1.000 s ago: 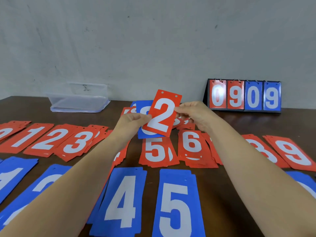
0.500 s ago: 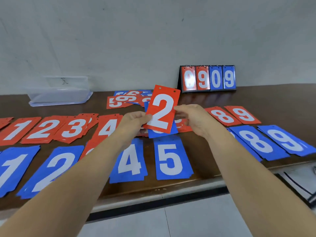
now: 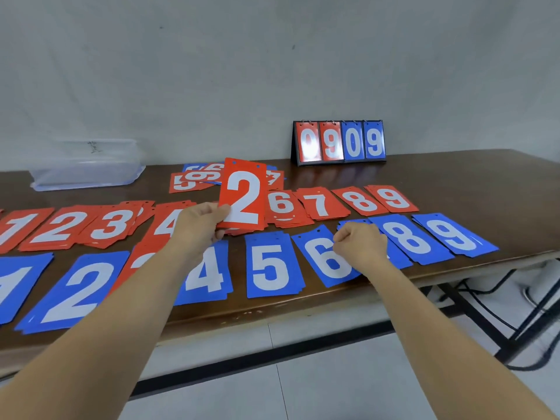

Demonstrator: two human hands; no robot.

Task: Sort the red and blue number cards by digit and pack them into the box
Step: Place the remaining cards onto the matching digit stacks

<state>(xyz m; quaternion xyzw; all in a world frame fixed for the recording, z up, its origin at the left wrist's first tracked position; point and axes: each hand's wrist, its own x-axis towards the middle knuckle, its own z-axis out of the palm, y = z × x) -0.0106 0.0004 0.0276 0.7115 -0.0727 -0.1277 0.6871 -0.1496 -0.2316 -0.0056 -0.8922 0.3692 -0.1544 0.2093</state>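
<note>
Above red rows (image 3: 318, 204), left hand (image 3: 200, 221) pinches red 2 card (image 3: 244, 197); right hand (image 3: 359, 248) curled at blue 6 card (image 3: 321, 259), grip unclear.

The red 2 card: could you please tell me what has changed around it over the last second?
The right hand let go of the red card with the white 2 and dropped to the blue 6 card, fingers curled at its edge. The left hand now holds the red card alone, upright. The sorted rows, clear plastic box and flip scoreboard stayed put.
</note>
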